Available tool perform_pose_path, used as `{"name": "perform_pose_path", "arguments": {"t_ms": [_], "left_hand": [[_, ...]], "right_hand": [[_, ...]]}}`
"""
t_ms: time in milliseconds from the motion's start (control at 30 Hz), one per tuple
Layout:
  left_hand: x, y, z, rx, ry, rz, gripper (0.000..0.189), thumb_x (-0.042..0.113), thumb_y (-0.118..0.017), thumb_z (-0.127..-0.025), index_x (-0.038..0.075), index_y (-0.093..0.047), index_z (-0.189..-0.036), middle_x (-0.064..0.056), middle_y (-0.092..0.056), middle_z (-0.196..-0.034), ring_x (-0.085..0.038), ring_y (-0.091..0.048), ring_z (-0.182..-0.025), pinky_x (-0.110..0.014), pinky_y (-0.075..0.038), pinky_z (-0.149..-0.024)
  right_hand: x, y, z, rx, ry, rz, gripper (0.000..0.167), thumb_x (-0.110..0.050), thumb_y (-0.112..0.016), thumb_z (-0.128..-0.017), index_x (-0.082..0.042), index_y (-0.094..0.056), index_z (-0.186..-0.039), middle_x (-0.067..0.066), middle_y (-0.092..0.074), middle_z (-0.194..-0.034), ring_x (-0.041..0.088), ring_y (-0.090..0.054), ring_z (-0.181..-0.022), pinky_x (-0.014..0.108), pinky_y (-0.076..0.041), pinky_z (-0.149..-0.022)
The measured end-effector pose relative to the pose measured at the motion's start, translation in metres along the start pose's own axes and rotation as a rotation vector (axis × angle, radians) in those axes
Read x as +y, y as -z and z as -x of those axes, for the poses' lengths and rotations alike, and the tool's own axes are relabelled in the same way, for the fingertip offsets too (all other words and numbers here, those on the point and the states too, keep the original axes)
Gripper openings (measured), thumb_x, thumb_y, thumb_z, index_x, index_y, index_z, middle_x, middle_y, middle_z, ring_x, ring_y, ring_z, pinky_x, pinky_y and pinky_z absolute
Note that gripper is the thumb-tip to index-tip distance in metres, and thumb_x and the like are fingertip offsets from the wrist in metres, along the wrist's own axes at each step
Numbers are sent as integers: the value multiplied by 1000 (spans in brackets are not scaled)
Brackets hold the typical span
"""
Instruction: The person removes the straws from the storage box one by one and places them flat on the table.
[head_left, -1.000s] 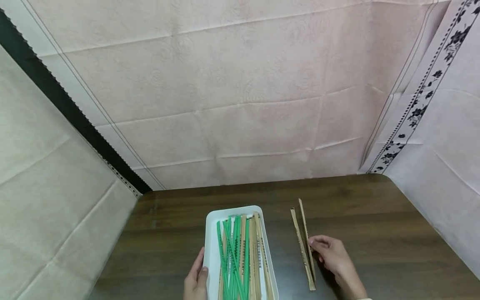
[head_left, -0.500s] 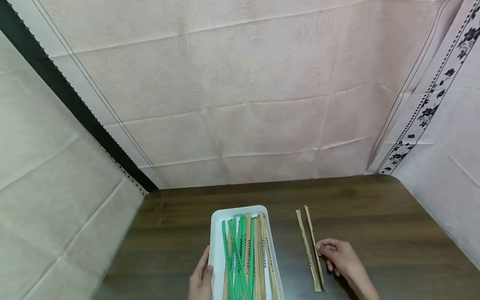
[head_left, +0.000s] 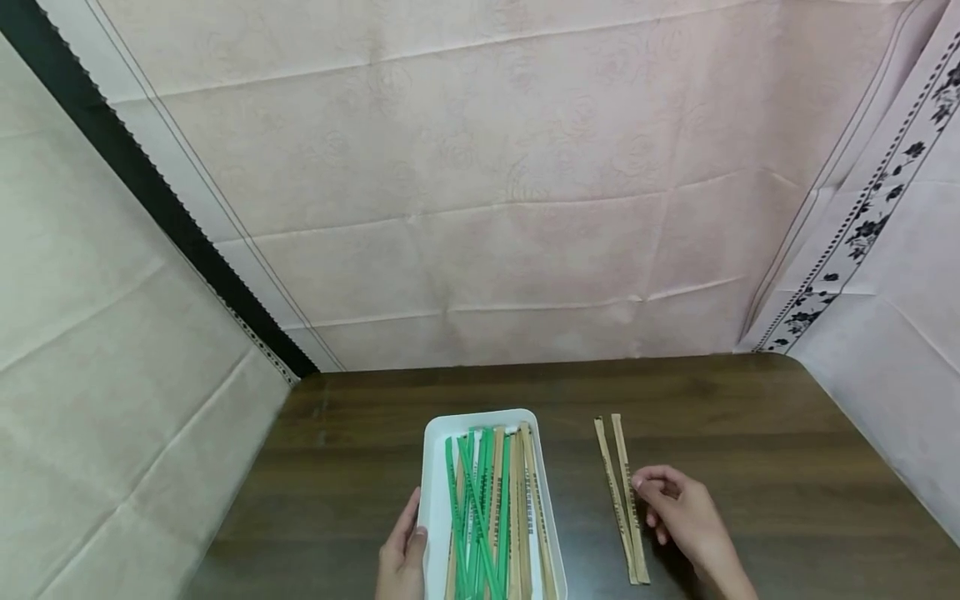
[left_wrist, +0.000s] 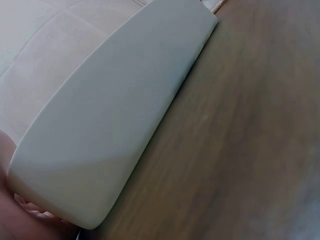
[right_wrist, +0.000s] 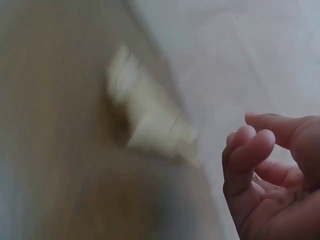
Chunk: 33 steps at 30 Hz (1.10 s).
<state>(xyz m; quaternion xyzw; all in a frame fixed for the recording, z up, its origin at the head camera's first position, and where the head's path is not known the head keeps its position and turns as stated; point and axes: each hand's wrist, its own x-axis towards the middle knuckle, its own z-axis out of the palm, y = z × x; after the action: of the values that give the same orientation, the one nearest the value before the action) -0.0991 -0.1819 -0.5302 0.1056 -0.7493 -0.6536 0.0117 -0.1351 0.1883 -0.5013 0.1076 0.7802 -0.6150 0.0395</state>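
Observation:
A white tray [head_left: 433, 467] holds several long, narrow green wrapped sticks [head_left: 483, 467] and tan wrapped sticks [head_left: 515, 517] with dark print, lying lengthwise. My left hand [head_left: 402, 554] holds the tray's left side; in the left wrist view the tray's wall [left_wrist: 110, 100] fills the middle and curled fingers [left_wrist: 37, 212] show at its lower corner. Right of the tray, two tan sticks lie side by side on the table, a left one [head_left: 613, 500] and a right one [head_left: 628, 500]. Beside the right one is my right hand [head_left: 678, 508], its fingers bent and nothing visible between them in the right wrist view.
A dark brown wooden table [head_left: 360, 467] carries everything. Pale creased cloth [head_left: 487, 208] hangs at its back edge, with more cloth along the left and right sides. A black band [head_left: 165, 200] runs down the left corner.
The right tan stick, earlier on its narrow edge at my right fingertips, now lies flatter and closer to the left one. My fingertips have come away from it. The left hand stays at the tray.

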Motion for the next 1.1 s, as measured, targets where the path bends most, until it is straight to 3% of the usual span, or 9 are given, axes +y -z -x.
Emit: {"name": "perform_pose_path", "arguments": {"t_ms": [133,267,500,567,733,900,1100], "left_hand": [[0,-1,-1,11,13,3,54,2,-40,-110,2,-35,-164,-31,-42,-160,-37,-60,-128,-24,-55,-86],[0,-1,-3,21,29,5,54,2,-40,-110,3,-36,-164,-30,-44,-159,-34,-61,-128,-23,-55,-85],[0,-2,-3,16,64,20,56,3,-40,-109,5,-35,-164,-30,-45,-159,-32,-63,-122,-25,-55,-84],[0,-2,-3,20,62,18,56,3,-40,-109,5,-36,-164,-30,-45,-159,-32,-63,-123,-25,-55,-84],[0,-1,-3,27,36,10,55,1,-40,-108,2,-36,-163,-31,-44,-159,-33,-62,-124,-24,-54,-84],[-1,-1,-3,24,41,12,55,2,-39,-109,2,-34,-164,-32,-44,-158,-30,-64,-119,-26,-54,-83],[-2,-2,-4,29,19,12,54,1,-40,-109,0,-36,-163,-32,-45,-157,-35,-61,-126,-23,-53,-84]], "right_hand": [[-31,-20,16,-30,26,-27,32,-15,-71,-102,3,-66,-128,15,-71,-87,18,-59,-55,31,-52,-47],[-54,-54,33,-89,55,-29,26,-13,-72,-98,0,-69,-121,13,-73,-87,19,-60,-54,32,-52,-45],[-61,-115,45,-286,147,11,16,-15,-70,-99,-1,-70,-109,10,-72,-88,17,-60,-51,33,-51,-43],[-59,-129,45,-312,180,83,15,-18,-71,-100,-3,-71,-104,6,-71,-85,15,-61,-54,33,-52,-47],[-54,-157,45,-247,265,354,13,-22,-76,-98,-11,-70,-95,-7,-63,-71,8,-56,-62,30,-46,-58],[-50,-178,44,-170,261,569,19,-22,-83,-91,-11,-68,-86,-4,-57,-66,14,-54,-59,34,-47,-57],[-48,-189,43,-134,252,633,25,-13,-84,-89,-11,-62,-76,-2,-56,-64,16,-55,-56,37,-46,-52]]}}
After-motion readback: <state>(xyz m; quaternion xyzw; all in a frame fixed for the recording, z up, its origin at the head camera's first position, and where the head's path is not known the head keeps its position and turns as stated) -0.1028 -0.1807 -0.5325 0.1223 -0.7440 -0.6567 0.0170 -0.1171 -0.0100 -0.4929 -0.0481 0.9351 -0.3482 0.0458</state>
